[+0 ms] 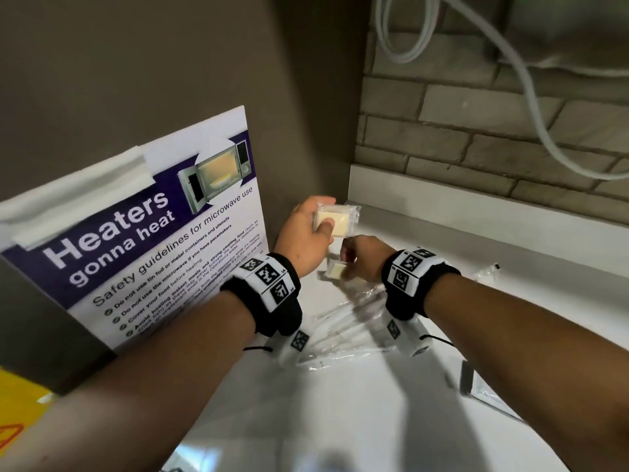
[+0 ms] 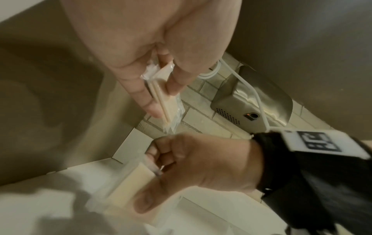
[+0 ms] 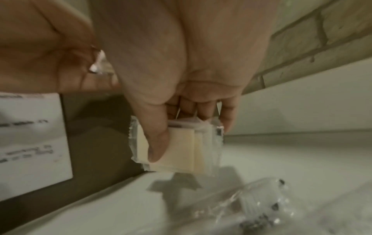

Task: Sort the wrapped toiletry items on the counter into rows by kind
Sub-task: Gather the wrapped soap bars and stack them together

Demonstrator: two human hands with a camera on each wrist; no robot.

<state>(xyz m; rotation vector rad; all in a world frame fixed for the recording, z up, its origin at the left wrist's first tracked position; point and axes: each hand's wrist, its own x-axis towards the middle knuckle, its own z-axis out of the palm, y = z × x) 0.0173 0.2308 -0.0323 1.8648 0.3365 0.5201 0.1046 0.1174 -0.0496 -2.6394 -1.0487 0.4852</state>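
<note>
My left hand (image 1: pixel 318 218) is raised near the counter's back left corner and pinches a few thin cream squares in clear wrappers (image 1: pixel 335 218) between thumb and fingers; they show edge-on in the left wrist view (image 2: pixel 171 111). Just below and to the right, my right hand (image 1: pixel 352 258) grips a small stack of the same cream wrapped squares (image 3: pixel 181 147), thumb pressed on the front one. The two hands almost touch. Several long clear-wrapped items (image 1: pixel 340 321) lie on the white counter (image 1: pixel 340 420) under my wrists, blurred.
A microwave safety poster (image 1: pixel 153 240) leans on the left wall. A brick wall (image 1: pixel 476 148) and white upstand bound the counter behind. Another clear packet (image 1: pixel 486 272) with dark bits lies to the right. A dark-edged flat object (image 1: pixel 476 386) sits near right.
</note>
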